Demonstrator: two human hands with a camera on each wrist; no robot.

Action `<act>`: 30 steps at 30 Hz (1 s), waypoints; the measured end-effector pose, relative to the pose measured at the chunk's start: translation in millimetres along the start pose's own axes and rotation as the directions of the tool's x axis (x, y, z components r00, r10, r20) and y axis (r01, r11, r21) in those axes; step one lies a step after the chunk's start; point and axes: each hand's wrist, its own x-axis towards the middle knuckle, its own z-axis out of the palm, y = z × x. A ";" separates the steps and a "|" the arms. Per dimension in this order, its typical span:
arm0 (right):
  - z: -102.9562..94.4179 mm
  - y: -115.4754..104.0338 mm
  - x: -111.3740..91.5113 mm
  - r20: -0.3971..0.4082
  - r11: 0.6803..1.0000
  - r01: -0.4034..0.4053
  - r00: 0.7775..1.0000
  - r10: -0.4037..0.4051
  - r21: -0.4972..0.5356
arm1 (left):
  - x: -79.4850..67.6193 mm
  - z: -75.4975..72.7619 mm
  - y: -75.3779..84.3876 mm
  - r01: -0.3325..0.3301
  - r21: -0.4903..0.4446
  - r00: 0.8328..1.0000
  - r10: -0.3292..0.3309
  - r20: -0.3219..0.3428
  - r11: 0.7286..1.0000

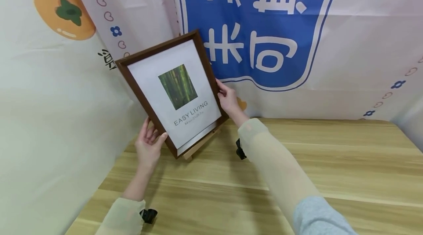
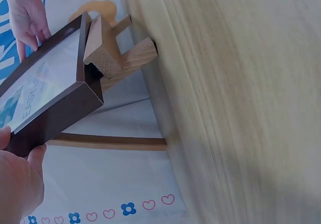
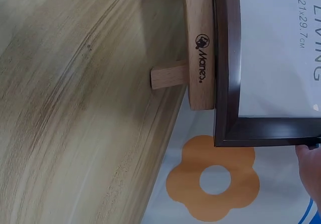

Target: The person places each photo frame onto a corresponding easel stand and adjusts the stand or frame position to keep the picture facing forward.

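A dark brown picture frame (image 1: 133, 82) with a white sheet, a green bamboo picture and the words "EASY LIVING" leans back on a small wooden easel (image 1: 201, 144). Its lower edge lies along the easel's ledge (image 3: 200, 48). My left hand (image 1: 150, 148) grips the frame's left side near the lower corner, thumb toward the front; in the left wrist view that hand (image 2: 20, 181) pinches the side rail. At the opposite side, my right hand (image 1: 228, 99) holds the right rail, partly cut off in the right wrist view. Most of the easel is hidden behind the frame.
A wood-grain table (image 1: 314, 161) bears the easel, near its back left corner. Behind hangs a white cloth (image 1: 357, 44) with a blue panel (image 1: 274, 25) and white characters; a pale wall-like surface (image 1: 59, 136) stands close on the left. Dark wrist cameras (image 1: 148, 215) sit at both cuffs.
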 end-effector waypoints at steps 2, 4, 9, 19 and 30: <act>2.6 0.4 0.8 0.002 1.000 -0.002 1.000 0.002 0.000 | -0.2 -0.9 -0.5 -0.003 0.000 1.000 0.003 -0.009 1.000; 5.1 1.4 2.0 -0.005 1.000 0.006 1.000 -0.006 -0.001 | -0.5 -1.4 -0.2 -0.006 0.000 1.000 0.006 -0.010 1.000; 11.1 4.4 5.3 -0.013 0.999 0.032 0.999 -0.032 -0.010 | -2.5 -1.5 0.4 -0.015 -0.009 1.000 0.015 -0.014 1.000; 14.7 11.3 8.8 0.001 0.998 0.022 1.000 -0.022 -0.052 | -9.3 2.9 9.2 -0.009 0.011 1.000 0.009 -0.010 1.000; 15.7 17.6 4.5 0.019 0.997 -0.002 1.000 0.004 -0.078 | -12.3 3.6 19.4 -0.053 0.035 0.999 0.053 0.002 0.998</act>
